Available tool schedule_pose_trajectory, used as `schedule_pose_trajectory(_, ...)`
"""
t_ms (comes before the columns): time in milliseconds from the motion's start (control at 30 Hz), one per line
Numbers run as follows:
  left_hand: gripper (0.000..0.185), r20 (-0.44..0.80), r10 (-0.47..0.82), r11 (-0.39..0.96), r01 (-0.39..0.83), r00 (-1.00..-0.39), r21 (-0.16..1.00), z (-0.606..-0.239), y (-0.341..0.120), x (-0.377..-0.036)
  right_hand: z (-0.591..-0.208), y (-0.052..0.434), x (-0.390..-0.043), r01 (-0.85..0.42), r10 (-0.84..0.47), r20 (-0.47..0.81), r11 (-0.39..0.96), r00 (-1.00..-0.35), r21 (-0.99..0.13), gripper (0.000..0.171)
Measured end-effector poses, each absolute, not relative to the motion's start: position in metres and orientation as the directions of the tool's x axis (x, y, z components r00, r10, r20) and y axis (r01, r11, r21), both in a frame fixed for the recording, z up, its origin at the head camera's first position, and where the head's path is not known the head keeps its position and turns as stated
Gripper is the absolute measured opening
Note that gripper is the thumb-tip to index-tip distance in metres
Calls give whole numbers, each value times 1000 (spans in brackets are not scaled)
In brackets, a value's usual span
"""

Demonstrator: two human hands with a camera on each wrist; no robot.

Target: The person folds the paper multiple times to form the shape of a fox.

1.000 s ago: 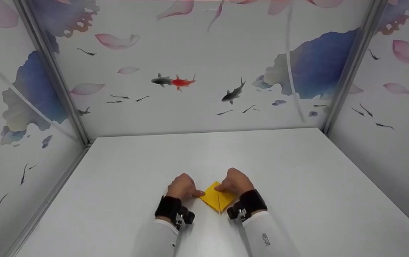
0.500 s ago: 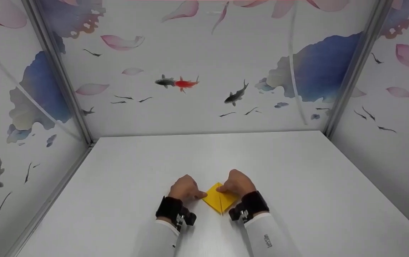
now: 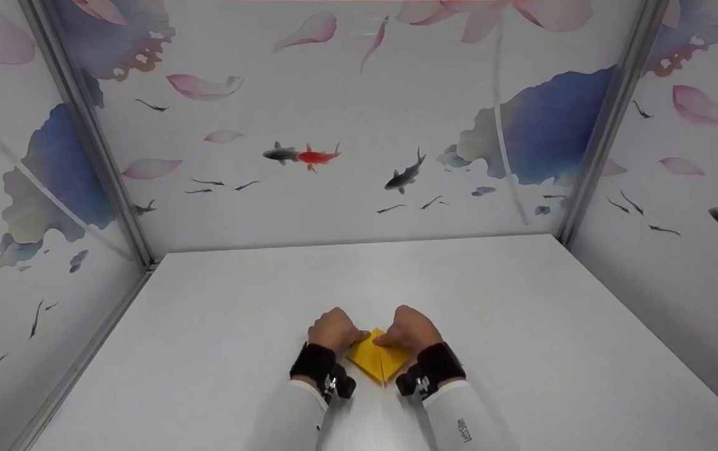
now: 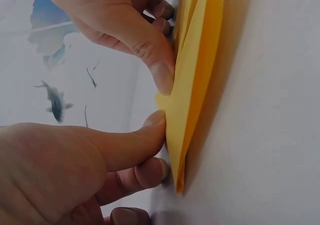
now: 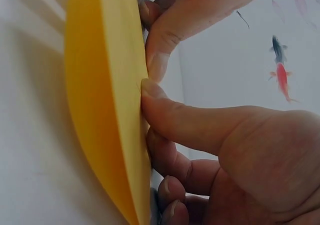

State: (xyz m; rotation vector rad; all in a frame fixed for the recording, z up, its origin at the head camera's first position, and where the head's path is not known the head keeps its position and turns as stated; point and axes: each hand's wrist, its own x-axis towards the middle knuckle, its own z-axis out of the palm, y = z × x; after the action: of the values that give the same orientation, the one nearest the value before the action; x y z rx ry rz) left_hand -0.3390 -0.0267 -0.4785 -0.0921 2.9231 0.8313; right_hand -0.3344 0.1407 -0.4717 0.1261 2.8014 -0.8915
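A folded yellow paper (image 3: 376,362) lies on the white table (image 3: 522,326), diamond-shaped with a centre crease, close to the near edge. My left hand (image 3: 349,341) holds its upper left edge and my right hand (image 3: 385,340) its upper right edge, and the two nearly meet at the top corner. In the left wrist view the left hand (image 4: 159,145) has its thumb on the paper (image 4: 197,75), with fingers curled at the edge below. The right wrist view shows the right hand (image 5: 147,117) pinching the paper (image 5: 105,110) the same way.
Three walls printed with fish, petals and blue leaves (image 3: 309,156) close in the table at the left, back and right. Metal posts (image 3: 114,181) stand in the back corners. Black wrist straps (image 3: 315,363) and white sleeves (image 3: 459,419) cover my forearms.
Both hands have drawn closer together over the paper's top corner, covering more of it. The paper stays in place on the table.
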Motion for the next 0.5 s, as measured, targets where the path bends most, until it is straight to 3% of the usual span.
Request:
schedule_pose_trajectory(233,43,-145,-1,858,-76,-989,507,-484,-20,-360,-472,138,-334,124,11,-205,827,-979,-548,40)
schedule_pose_trajectory(500,39,-63,3,829,-33,-998,558,-476,-11,-346,-471,139,-333,147,27,-217,816,-976,-559,40)
